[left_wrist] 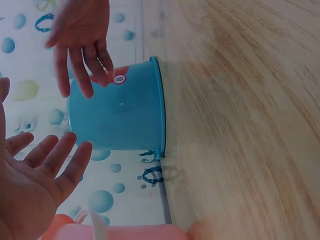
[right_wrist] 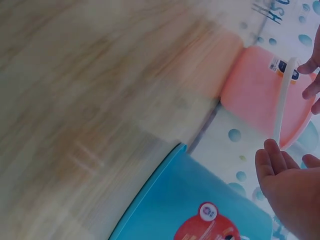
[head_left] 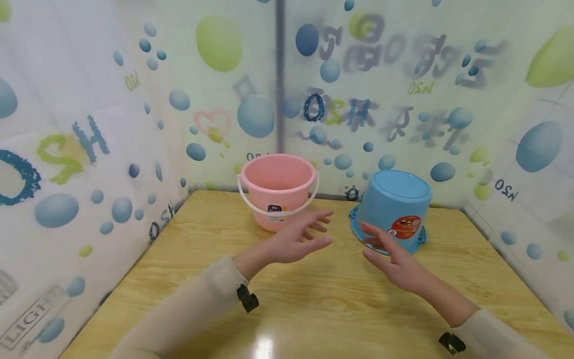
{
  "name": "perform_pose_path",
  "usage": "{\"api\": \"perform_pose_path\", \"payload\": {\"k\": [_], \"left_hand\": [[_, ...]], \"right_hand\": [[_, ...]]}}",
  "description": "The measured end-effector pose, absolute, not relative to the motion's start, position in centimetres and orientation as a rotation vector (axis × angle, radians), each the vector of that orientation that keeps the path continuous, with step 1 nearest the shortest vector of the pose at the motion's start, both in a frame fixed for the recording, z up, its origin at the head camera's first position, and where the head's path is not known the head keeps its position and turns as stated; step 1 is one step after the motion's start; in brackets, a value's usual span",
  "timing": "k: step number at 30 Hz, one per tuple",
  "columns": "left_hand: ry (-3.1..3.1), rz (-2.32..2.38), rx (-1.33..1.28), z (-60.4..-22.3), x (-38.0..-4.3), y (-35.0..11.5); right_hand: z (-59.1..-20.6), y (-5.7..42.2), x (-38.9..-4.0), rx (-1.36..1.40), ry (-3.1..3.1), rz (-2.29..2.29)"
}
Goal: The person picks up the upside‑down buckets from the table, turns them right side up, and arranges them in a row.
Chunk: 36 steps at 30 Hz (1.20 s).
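A pink bucket (head_left: 280, 174) stands upright at the back of the table, its white handle (head_left: 287, 212) hanging down across the front. To its right a blue bucket (head_left: 390, 209) sits upside down, base up, with a red label on its side. My left hand (head_left: 296, 242) hovers in front of the pink bucket, fingers spread loosely and holding nothing. My right hand (head_left: 394, 262) is held in front of the blue bucket and overlaps its lower edge in the head view; its fingers are extended, nothing in them. Both palms face inward, toward each other.
The wooden table (head_left: 314, 309) fills the foreground. Close behind and at both sides rise curtain-like walls (head_left: 228, 114) printed with blue and green dots and lettering. A dark band wristband (head_left: 247, 298) sits on the left wrist, another (head_left: 452, 343) on the right.
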<state>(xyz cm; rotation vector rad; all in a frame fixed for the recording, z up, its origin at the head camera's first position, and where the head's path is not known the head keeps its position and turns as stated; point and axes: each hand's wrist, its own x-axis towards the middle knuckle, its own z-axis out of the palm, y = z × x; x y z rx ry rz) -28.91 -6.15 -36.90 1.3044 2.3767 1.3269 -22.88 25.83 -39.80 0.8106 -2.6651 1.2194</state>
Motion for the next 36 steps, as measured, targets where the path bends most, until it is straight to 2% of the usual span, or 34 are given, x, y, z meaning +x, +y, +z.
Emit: {"api": "perform_pose_path", "payload": {"k": [11, 18, 26, 36], "left_hand": [[2.406, 1.213, 1.22, -38.3, -31.3, -1.7], [2.432, 1.171, 1.158, -39.4, -33.4, 0.8], [2.448, 1.069, 1.109, -40.4, -35.6, 2.7], [2.469, 1.038, 1.037, -42.6, -38.0, 4.5]], "right_hand": [[-40.7, 31.1, -22.3, 0.741, -2.622, 1.076], [-41.3, 35.3, -22.5, 0.579, -2.686, 1.005], [-41.9, 38.3, -24.0, 0.459, -2.821, 0.952], [-42.3, 39.8, -26.3, 0.354, -3.003, 0.914]]}}
